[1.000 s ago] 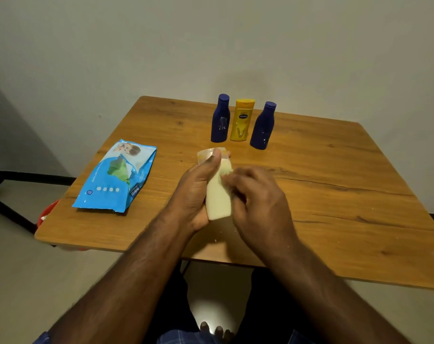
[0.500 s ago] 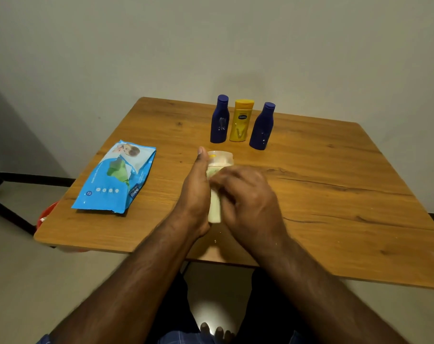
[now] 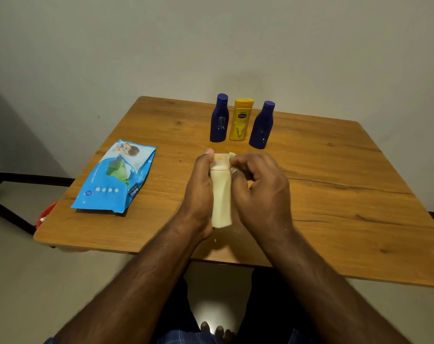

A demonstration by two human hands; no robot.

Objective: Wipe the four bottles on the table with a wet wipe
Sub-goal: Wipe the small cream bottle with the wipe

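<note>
Plain pale wall behind; wooden table pushed up against it. Held just above the near middle of the table: cream bottle, lying lengthwise, cap end pointing away toward the wall. Left hand wrapped round its left side, thumb stretched along the top up to the cap. Right hand curled against the right side near the cap, fingers pinching a bit of pale wet wipe pressed to the cap edge; most of the wipe hidden under the fingers. Standing upright in a row near the far edge: left blue bottle, yellow bottle just beside it, right blue bottle a little nearer and slightly apart. Lying flat toward the left side, well apart from the hands: blue wipes pack. Scattered on the wood just below the cream bottle: a few pale crumbs. Peeking out under the table's left corner: something red, too hidden to identify.
</note>
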